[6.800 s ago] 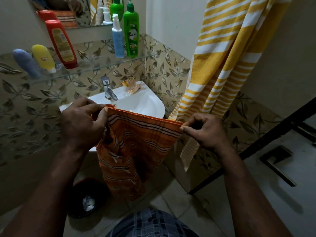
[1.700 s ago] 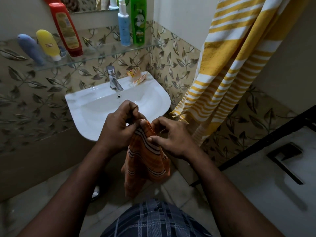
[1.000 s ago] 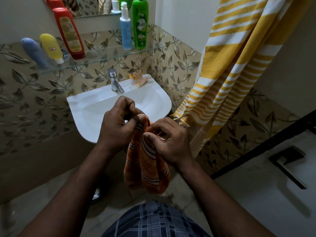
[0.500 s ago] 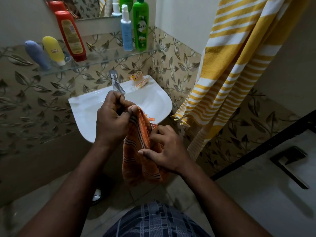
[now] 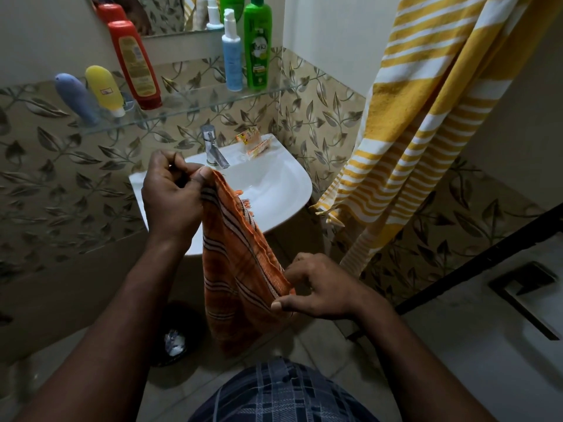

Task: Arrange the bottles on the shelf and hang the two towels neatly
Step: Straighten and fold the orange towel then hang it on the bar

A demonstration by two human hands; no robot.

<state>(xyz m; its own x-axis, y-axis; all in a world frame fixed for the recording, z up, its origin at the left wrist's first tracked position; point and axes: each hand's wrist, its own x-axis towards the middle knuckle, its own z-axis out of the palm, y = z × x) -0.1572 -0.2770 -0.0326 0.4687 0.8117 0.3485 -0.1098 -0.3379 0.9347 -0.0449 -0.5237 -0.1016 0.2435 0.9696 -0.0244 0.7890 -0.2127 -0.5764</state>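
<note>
An orange striped towel (image 5: 237, 269), folded narrow, hangs in front of the sink. My left hand (image 5: 172, 196) pinches its top corner. Lower down, my right hand (image 5: 323, 287) pinches the folded edge between thumb and fingers. A yellow and white striped towel (image 5: 420, 117) hangs at the right wall. On the glass shelf (image 5: 195, 102) stand a blue bottle (image 5: 76, 99), a yellow bottle (image 5: 105, 89), a red bottle (image 5: 134, 62), a light blue pump bottle (image 5: 232, 53) and a green bottle (image 5: 258, 44).
A white sink (image 5: 274, 190) with a steel tap (image 5: 213, 149) and a small orange packet (image 5: 253, 141) sits below the shelf. A dark bin (image 5: 176, 339) stands on the tiled floor. A mirror is above the shelf. A black rail (image 5: 475, 257) runs at the right.
My right hand has slid down the folded orange towel from beside my left hand to its lower edge. My left hand has risen slightly, still pinching the top.
</note>
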